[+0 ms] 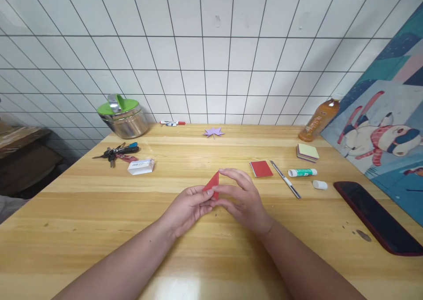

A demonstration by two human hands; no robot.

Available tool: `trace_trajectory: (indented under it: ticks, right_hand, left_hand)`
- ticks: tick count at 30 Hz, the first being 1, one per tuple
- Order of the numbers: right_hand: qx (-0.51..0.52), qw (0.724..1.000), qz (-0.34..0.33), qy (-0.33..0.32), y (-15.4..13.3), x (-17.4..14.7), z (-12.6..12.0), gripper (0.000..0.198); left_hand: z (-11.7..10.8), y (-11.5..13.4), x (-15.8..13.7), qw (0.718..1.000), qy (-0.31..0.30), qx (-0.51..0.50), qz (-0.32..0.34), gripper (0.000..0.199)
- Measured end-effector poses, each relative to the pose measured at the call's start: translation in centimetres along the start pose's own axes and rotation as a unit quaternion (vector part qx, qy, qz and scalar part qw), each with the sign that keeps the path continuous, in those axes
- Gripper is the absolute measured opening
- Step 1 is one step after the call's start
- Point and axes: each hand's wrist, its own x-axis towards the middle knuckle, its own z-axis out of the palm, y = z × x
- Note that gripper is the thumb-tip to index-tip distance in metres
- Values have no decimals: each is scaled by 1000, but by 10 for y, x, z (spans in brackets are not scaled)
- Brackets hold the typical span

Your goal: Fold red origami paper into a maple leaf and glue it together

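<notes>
A small piece of red paper (212, 184), folded to a triangle, is held above the middle of the table. My left hand (191, 204) pinches its lower left part, thumb on top. From the other side my right hand (243, 198) holds the paper's right edge, with one fingertip at the upper corner and others lower down. Right of my hands lies a stack of red square paper (261, 169). Beside that stack is a slim utility knife (285, 179). Farther back, near the wall, rests a purple paper maple leaf (214, 133).
A steel pot with green lid (124, 119), keys (116, 153) and a white box (141, 166) stand left. To the right are a tea bottle (320, 118), sticky notes (307, 152), a glue stick (302, 172), its white cap (320, 185) and a dark phone (378, 216). Markers (172, 123) lie by the wall.
</notes>
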Motion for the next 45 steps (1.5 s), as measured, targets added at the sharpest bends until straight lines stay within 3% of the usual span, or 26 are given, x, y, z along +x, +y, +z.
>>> trace_trajectory:
  ticks: [9,14,17,20,25,28,34,37,42,45]
  right_hand:
    - [-10,997,-51,-55,6,-1,-4,13]
    - [-5,997,-38,-62,6,-2,-5,12]
    - [26,998,13,-49,5,-3,-1,8]
    - [83,989,121,-33,2,-3,4,4]
    - [224,929,293,-24,-4,1,9,4]
    - [273,894,355,-32,-6,4,8,8]
    - [223,889,400,-23,-8,3,10,12]
    - [226,880,417,-19,-9,2,12,13]
    - [212,887,410,-31,-11,3,9,12]
    - [205,888,408,-44,-11,3,9,11]
  left_hand:
    - [-2,3,-2,997,-1,76,-8,16]
    - [-3,3,-1,996,6,86,-24,18]
    - [-3,2,0,994,-7,111,2,18]
    - [-2,1,1,983,-11,176,61,19]
    - [0,1,1,963,-18,241,116,24]
    - [1,0,2,953,-6,275,129,24]
    - [4,-4,2,929,47,341,139,19]
    - [5,-4,2,942,37,307,129,20]
    - [1,-1,-1,981,-47,176,74,33]
    - [0,0,0,981,-35,180,57,37]
